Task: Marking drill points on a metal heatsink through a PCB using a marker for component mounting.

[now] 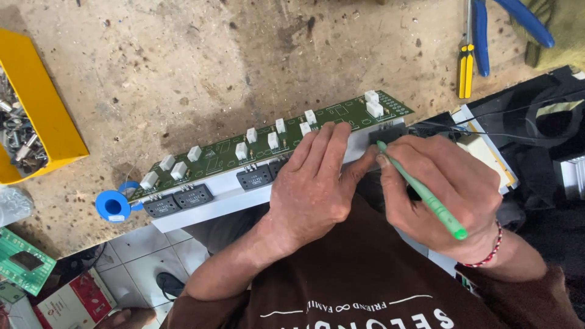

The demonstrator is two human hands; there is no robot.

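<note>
Pressing flat, the left hand [314,183] keeps the long green board [244,146] from sliding on the tabletop [183,67] edge. The right hand [445,189] has its grip pinching a green tool [426,195], tip touching the board's black part [387,133].

Soft, even daylight is falling across the workbench [201,67], casting only faint shadows under the circuit board [268,141]. Nothing is glaring. The centre is staying sharp, while the corners are bending and softening slightly from the wide lens.
</note>
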